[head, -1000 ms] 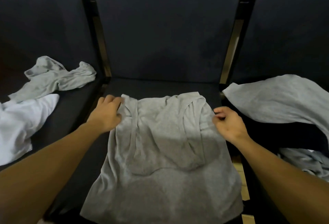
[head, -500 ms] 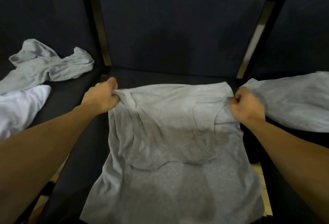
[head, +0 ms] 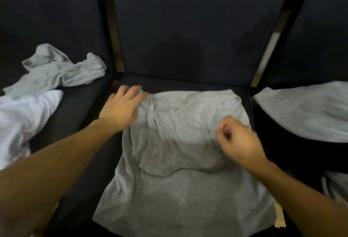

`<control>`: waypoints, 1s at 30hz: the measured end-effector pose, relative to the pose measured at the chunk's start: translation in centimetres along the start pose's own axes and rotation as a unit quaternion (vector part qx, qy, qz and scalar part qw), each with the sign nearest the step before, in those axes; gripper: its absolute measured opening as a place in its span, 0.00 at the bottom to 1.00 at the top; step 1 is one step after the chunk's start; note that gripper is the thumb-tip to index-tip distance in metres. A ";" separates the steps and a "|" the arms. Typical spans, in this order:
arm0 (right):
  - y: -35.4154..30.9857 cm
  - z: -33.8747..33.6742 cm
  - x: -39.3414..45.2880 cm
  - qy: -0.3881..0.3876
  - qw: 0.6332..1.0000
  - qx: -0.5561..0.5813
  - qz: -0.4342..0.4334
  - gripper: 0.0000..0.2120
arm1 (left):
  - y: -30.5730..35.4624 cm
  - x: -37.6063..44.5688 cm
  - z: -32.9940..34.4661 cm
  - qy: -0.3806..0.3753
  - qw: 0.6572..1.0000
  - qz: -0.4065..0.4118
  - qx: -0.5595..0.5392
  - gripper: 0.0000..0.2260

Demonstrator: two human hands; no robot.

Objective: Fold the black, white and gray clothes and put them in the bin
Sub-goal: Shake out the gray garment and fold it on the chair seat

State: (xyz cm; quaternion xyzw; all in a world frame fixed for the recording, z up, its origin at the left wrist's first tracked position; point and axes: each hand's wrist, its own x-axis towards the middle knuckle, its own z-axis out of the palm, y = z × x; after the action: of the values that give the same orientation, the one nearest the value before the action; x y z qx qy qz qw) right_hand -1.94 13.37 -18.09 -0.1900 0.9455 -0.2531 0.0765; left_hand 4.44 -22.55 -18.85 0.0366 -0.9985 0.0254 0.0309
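Note:
A gray shirt [head: 180, 185] lies spread on the middle black chair seat, its upper part folded down over its body. My left hand [head: 122, 107] rests flat with straight fingers on the shirt's top left corner. My right hand [head: 237, 142] hovers over the shirt's right side, blurred, fingers loosely curled and holding nothing. No bin is in view.
A crumpled gray garment [head: 60, 70] and a white garment [head: 20, 123] lie on the left chair seat. Another gray garment [head: 308, 112] lies on the right chair over something black. Dark chair backs [head: 188, 25] stand behind.
Both hands have let go of the shirt's top corners. The left hand opened flat on the corner; the right hand moved inward and down over the shirt.

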 end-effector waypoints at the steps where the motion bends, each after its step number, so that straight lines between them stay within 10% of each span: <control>1: 0.1 0.7 -1.4 -0.012 1.000 0.009 -0.023 0.07 | -0.2 0.5 -0.1 -0.006 1.000 0.007 0.016 0.27; 12: 1.3 5.9 -4.9 0.089 0.983 -0.158 -0.016 0.20 | -2.4 3.2 -1.6 -0.096 0.976 -0.104 0.164 0.17; 20: 1.3 5.7 -4.9 0.105 0.975 -0.192 -0.029 0.22 | -1.0 -1.6 -2.0 -0.082 0.908 -0.342 -0.227 0.26; 30: 0.2 3.4 -8.3 -0.011 0.983 -0.183 -0.033 0.33 | 5.9 -14.6 -5.1 -0.304 0.855 -0.342 -0.243 0.13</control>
State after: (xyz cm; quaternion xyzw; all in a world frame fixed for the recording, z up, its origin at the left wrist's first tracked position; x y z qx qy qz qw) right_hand 6.46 15.33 -20.75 -0.2346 0.9681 -0.0764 0.0429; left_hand 18.86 -15.34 -14.98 0.3728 -0.8572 -0.2424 -0.2599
